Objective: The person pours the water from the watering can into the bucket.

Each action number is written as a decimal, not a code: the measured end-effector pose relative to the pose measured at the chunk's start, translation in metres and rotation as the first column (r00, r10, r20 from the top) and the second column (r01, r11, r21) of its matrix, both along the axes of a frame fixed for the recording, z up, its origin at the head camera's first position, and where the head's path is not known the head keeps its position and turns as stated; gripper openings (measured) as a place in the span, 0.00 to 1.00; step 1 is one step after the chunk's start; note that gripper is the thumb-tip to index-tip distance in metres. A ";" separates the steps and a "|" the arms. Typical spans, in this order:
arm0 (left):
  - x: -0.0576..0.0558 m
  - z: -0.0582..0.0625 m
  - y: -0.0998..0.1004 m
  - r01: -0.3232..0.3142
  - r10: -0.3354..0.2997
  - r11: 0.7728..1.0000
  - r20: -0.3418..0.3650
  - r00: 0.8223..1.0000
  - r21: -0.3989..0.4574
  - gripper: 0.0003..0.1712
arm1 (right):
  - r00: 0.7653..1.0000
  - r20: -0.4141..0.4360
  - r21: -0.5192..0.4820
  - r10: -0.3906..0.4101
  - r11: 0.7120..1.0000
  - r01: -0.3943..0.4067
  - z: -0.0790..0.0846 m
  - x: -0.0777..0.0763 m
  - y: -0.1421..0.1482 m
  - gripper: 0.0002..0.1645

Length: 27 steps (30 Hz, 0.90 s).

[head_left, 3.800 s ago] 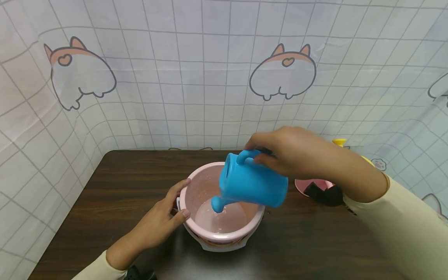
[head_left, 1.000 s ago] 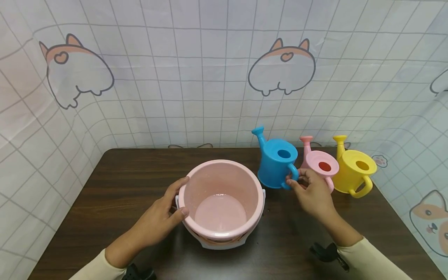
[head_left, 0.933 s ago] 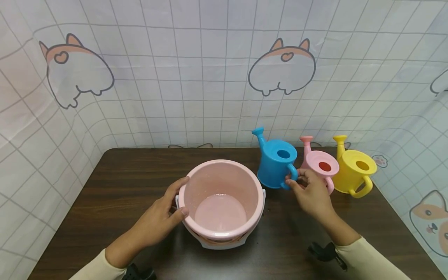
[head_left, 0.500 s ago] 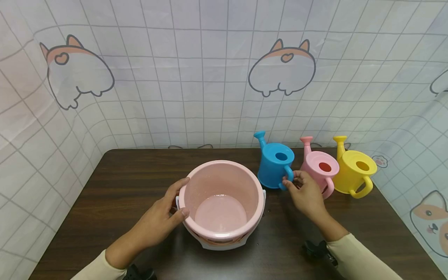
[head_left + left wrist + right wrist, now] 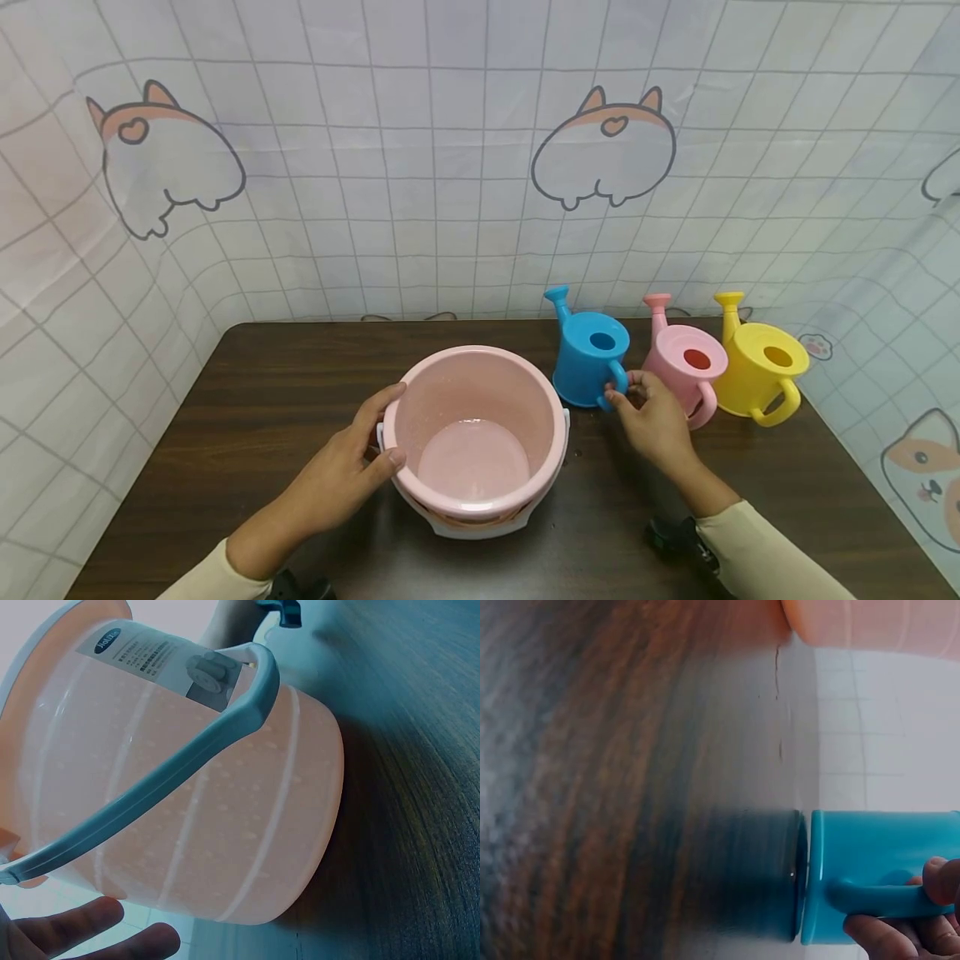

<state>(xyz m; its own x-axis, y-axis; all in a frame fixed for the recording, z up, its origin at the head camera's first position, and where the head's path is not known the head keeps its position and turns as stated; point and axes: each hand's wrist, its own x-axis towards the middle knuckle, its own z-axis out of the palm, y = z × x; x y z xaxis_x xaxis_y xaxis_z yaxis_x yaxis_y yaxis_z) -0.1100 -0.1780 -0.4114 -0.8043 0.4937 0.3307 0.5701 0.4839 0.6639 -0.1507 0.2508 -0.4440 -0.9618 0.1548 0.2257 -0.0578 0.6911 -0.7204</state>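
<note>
My left hand [image 5: 335,473] holds the left side of a pink bucket [image 5: 480,505], thumb and forefinger at its rim. In the left wrist view, two other fingers [image 5: 142,943] stretch out beside the bucket wall, under its grey carrying handle [image 5: 161,784]. My right hand [image 5: 656,423] pinches the handle of a blue watering can [image 5: 581,372], which stands upright at the bucket's right. The right wrist view has the thumb and fingers around that handle [image 5: 881,900], with the can's base right at the tabletop. Some wet shine shows inside the bucket.
A pink watering can [image 5: 678,358] and a yellow watering can [image 5: 750,375] stand in a row to the right of the blue one. The dark wooden table [image 5: 262,392] backs onto a white checked curtain [image 5: 457,167] with cartoon dogs. Small drops lie right of the bucket.
At first the blue watering can was tipped over the bucket, water dripping from its spout. It then came upright on the right and shifted slightly left and down. The left hand stayed put.
</note>
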 end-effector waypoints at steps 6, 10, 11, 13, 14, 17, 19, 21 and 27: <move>0.000 -0.001 0.000 0.004 -0.004 1.000 -0.004 1.000 0.008 0.40 | 1.000 0.011 -0.007 0.004 1.000 -0.004 -0.004 -0.001 0.002 0.18; 0.000 -0.001 -0.001 0.005 -0.005 1.000 -0.005 1.000 0.014 0.40 | 1.000 0.028 -0.017 0.012 1.000 -0.011 -0.006 -0.001 0.001 0.17; 0.000 -0.001 -0.001 0.004 -0.004 1.000 -0.004 1.000 0.014 0.40 | 0.999 0.033 -0.020 0.016 1.000 -0.015 -0.006 -0.001 0.001 0.17; 0.001 -0.001 -0.001 0.004 -0.004 1.000 -0.001 1.000 0.015 0.40 | 0.999 0.043 -0.024 0.023 0.999 -0.022 -0.007 0.000 0.001 0.17; 0.001 -0.001 -0.001 0.003 -0.003 1.000 0.004 1.000 0.015 0.40 | 0.998 0.047 -0.026 0.028 0.999 -0.027 -0.007 0.000 0.000 0.17; 0.001 -0.001 -0.001 -0.003 0.003 1.000 0.017 1.000 0.010 0.41 | 0.998 0.059 -0.029 0.036 0.999 -0.035 -0.005 0.001 -0.001 0.18; 0.002 -0.001 0.000 -0.005 0.005 1.000 0.023 1.000 0.009 0.41 | 0.997 0.063 -0.032 0.034 0.999 -0.032 -0.004 0.002 -0.001 0.19; 0.002 -0.001 0.000 -0.008 0.008 1.000 0.025 1.000 0.007 0.40 | 0.997 0.066 -0.036 0.030 0.999 -0.028 -0.003 0.003 0.000 0.22; 0.000 -0.001 0.000 -0.002 0.002 1.000 0.019 1.000 0.005 0.41 | 0.999 0.028 -0.073 0.022 0.997 -0.020 0.001 0.010 0.003 0.31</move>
<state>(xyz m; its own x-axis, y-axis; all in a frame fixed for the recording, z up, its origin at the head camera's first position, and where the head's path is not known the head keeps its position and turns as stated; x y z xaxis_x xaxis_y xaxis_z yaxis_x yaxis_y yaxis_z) -0.1095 -0.1780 -0.4123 -0.8114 0.4905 0.3180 0.5565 0.4816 0.6771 -0.1409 0.2536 -0.4425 -0.9708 0.1498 0.1872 -0.0504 0.6359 -0.7702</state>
